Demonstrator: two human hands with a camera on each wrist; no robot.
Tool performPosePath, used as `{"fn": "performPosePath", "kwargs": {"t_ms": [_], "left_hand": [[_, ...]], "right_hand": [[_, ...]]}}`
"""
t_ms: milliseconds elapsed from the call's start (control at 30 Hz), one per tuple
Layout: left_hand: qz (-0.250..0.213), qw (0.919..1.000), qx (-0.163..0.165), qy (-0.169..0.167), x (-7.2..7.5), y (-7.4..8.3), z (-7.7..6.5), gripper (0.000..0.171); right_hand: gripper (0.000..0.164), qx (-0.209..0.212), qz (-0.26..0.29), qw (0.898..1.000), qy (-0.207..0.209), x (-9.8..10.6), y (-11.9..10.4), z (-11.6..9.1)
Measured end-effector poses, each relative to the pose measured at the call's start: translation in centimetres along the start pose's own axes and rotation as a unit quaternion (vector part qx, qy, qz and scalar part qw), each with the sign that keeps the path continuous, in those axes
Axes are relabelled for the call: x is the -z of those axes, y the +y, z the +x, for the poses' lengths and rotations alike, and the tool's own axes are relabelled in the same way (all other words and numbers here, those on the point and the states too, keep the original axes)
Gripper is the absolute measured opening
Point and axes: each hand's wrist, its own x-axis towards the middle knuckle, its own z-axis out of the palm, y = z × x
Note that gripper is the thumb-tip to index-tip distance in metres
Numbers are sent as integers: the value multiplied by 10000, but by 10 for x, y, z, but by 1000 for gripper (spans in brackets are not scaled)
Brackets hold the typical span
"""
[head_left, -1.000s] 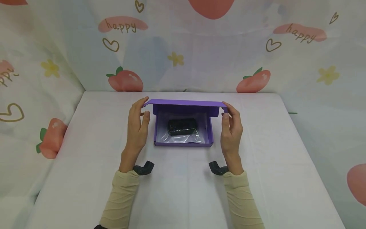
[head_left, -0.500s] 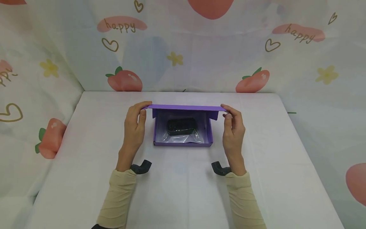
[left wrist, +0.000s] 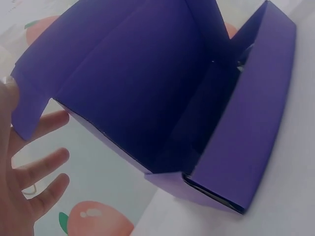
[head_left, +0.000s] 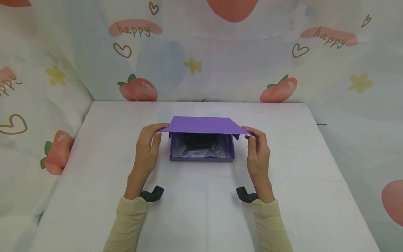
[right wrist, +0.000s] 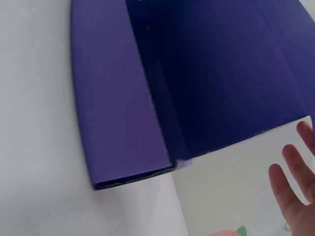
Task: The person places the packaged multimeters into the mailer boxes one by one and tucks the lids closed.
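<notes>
A purple cardboard box [head_left: 202,159] stands in the middle of the table, its hinged lid [head_left: 203,125] tilted forward over the tray part. Inside lies a clear plastic bag [head_left: 195,153] with a black, phone-shaped object [head_left: 199,142], its upper part shaded under the lid. My left hand [head_left: 147,148] pinches the lid's left front corner; in the left wrist view the thumb lies on the lid's side flap [left wrist: 32,105]. At the right front corner, my right hand [head_left: 259,155] holds the lid between thumb and fingers. In the right wrist view only some right fingers [right wrist: 290,182] show.
A white cloth covers the table [head_left: 201,217] around the box. Behind and at the sides hangs a patterned curtain [head_left: 201,45]. A dark curved piece [head_left: 152,194] juts inward from the left wrist, and a matching piece [head_left: 246,195] from the right.
Both hands have drawn the lid forward and down toward me. Its outer top face now shows, and the lid covers more of the black object. The box's base has stayed in place.
</notes>
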Motion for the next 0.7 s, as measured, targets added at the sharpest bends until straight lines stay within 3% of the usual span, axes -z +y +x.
{"fn": "performPosePath", "kwargs": {"t_ms": [200, 533, 700], "left_hand": [[73, 9998, -131, -97, 2, -4, -10, 30], [206, 9989, -143, -402, 4, -10, -30, 30], [231, 9976, -248, -602, 4, -17, -42, 31]], "right_hand": [[32, -145, -45, 9998, -117, 5, 2, -15], [29, 38, -402, 9989, -233, 10, 9, -40], [30, -143, -597, 9976, -310, 13, 12, -53]]}}
